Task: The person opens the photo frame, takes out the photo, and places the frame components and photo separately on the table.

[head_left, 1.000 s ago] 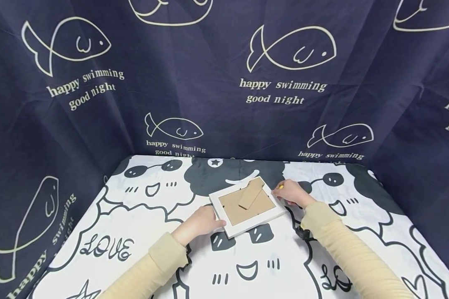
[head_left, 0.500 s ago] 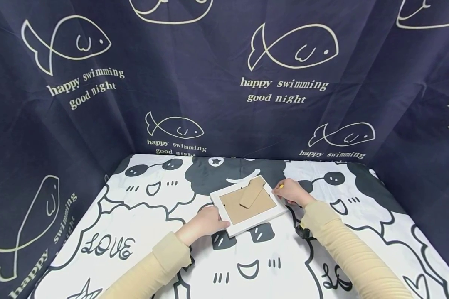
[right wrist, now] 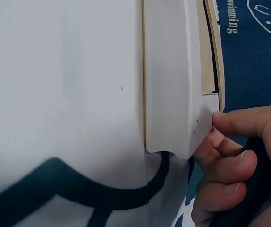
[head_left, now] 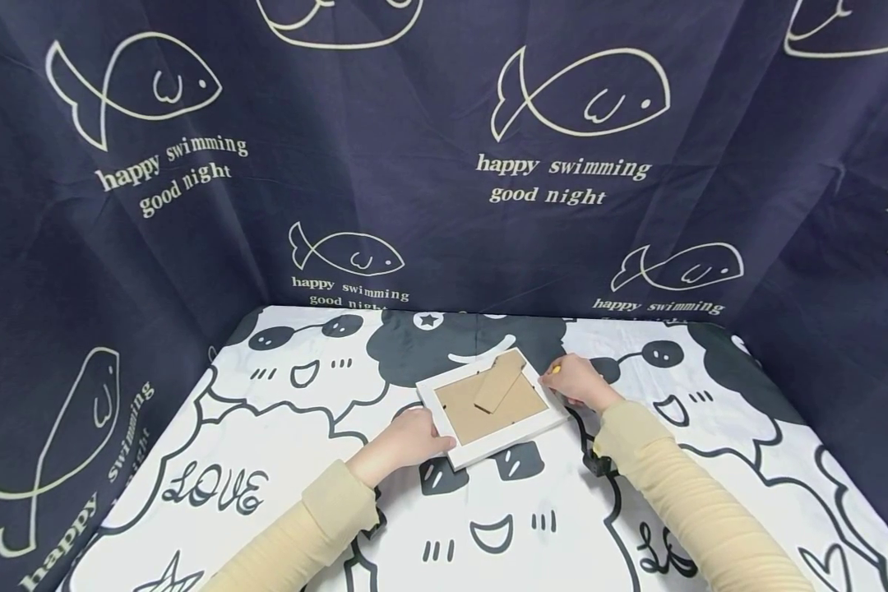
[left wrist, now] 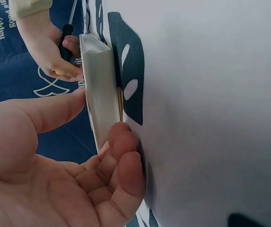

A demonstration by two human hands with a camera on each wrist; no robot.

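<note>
A white picture frame (head_left: 481, 448) lies face down, its brown backing board (head_left: 462, 411) and a brown easel stand (head_left: 499, 385) showing, with small dark tabs around the board. My left hand (head_left: 412, 437) grips the frame's near left edge, thumb on top and fingers curled below, as the left wrist view shows. At the right edge, my right hand (head_left: 579, 380) touches the frame with thumb and forefinger. Its other fingers are curled round a screwdriver (left wrist: 66, 43) with a black and yellow handle and a thin metal shaft. The right wrist view shows only part of its black handle (right wrist: 253, 189).
Under the frame is a white cloth (head_left: 296, 485) printed with black cartoon sheep and lettering. Dark blue curtains (head_left: 444, 164) with fish outlines stand behind and at both sides. A black wrist device (head_left: 599, 462) shows under the right cuff.
My left hand has shifted slightly right, its thumb reaching further onto the frame's edge. The right hand and the frame have stayed nearly still.
</note>
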